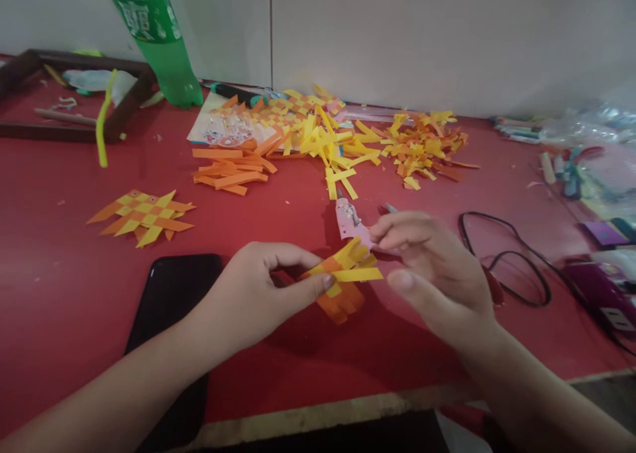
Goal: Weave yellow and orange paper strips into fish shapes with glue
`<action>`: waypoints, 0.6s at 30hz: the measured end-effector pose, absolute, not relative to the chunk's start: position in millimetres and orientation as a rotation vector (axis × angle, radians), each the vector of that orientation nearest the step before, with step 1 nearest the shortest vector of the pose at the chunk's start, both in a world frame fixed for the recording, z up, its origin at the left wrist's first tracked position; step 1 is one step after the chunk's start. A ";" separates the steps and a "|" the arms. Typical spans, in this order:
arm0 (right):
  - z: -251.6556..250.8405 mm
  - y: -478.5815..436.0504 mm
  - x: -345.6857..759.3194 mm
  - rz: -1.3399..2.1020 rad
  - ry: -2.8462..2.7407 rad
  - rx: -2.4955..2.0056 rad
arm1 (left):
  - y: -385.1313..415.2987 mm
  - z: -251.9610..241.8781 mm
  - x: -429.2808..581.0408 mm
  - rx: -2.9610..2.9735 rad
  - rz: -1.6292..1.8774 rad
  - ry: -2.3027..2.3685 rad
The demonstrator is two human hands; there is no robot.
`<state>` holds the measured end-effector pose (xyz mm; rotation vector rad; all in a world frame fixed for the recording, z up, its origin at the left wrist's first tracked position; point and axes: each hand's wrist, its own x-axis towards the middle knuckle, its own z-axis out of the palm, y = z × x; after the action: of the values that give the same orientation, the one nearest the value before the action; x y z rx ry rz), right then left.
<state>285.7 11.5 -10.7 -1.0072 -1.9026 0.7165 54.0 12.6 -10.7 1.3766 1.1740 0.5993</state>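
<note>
My left hand [268, 284] pinches a woven piece of orange and yellow paper strips [342, 293] between thumb and fingers. Loose strip ends fan out toward the right. Just right of the piece is my right hand [437, 267], its thumb and fingers apart, with nothing visible between them. Behind the paper lies a pink glue gun [349, 220], partly hidden by the hands, its nozzle facing away. A finished-looking woven paper fish [144, 216] with small eyes rests on the red table at left.
Orange strips [231, 168], yellow strips [325, 138] and a pile of paper scraps [422, 145] lie at the back. A green bottle [171, 62] stands beside a dark wooden frame [134, 102]. A phone [176, 301], black cable [517, 228] and purple power strip [596, 294] flank the hands.
</note>
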 end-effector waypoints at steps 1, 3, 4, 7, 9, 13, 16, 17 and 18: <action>-11.7 11.1 284.4 0.771 -1.908 -0.985 | 12.2 -10.9 53.9 1.382 0.587 1.169; -13.6 10.3 281.6 0.855 -1.907 -0.951 | 11.6 -11.0 53.5 1.382 0.577 1.155; -14.4 9.8 280.1 0.884 -1.901 -0.944 | 11.5 -10.9 53.5 1.381 0.577 1.144; -15.4 8.0 276.2 0.908 -1.863 -0.982 | 11.9 -10.0 54.2 1.381 0.582 1.126; -14.8 7.3 274.3 0.917 -1.827 -1.021 | 12.3 -9.1 55.0 1.387 0.582 1.130; -11.9 7.3 271.8 0.968 -1.783 -1.044 | 12.5 -8.2 55.6 1.377 0.575 1.134; -10.6 7.0 270.9 0.975 -1.758 -1.058 | 12.4 -8.5 55.4 1.372 0.569 1.137; -10.5 6.8 270.9 0.972 -1.746 -1.068 | 12.4 -8.6 55.3 1.379 0.575 1.130; -10.5 6.5 271.0 0.966 -1.733 -1.078 | 12.4 -8.7 55.2 1.376 0.572 1.134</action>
<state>271.0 6.5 -10.5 -1.0778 -1.7332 0.9659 55.2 12.4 -8.7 1.3756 1.1342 0.5722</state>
